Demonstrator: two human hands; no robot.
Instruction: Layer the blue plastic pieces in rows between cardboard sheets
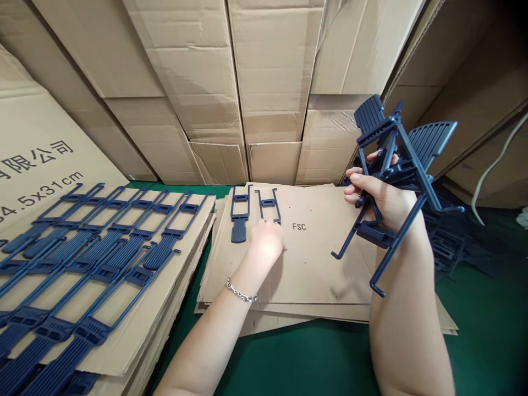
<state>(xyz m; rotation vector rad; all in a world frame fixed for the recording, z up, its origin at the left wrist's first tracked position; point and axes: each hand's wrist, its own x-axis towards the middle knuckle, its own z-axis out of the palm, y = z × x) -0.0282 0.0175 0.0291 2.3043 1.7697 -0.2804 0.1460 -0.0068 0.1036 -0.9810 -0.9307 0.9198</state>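
In my right hand (pixel 377 192) is a tangled bunch of dark blue plastic frame parts (pixel 412 159) with slatted paddles and hooked legs, lifted above the cardboard. My left hand (pixel 267 242) reaches down over one flat blue frame part (pixel 268 202) lying on a cardboard sheet (pixel 322 264); its fingers cover that part's lower end, and their grip is hidden. Just left of it lies a matching frame part (pixel 240 212), its slatted paddle toward me. The sheet tops a low stack and bears the print FSC.
At left, another cardboard stack (pixel 165 297) carries rows of similar blue frames (pixel 136 247). Large cartons (pixel 276 71) wall off the back. More dark parts (pixel 457 242) are heaped on the green table (pixel 289 363) at right, near a white cable (pixel 490 170).
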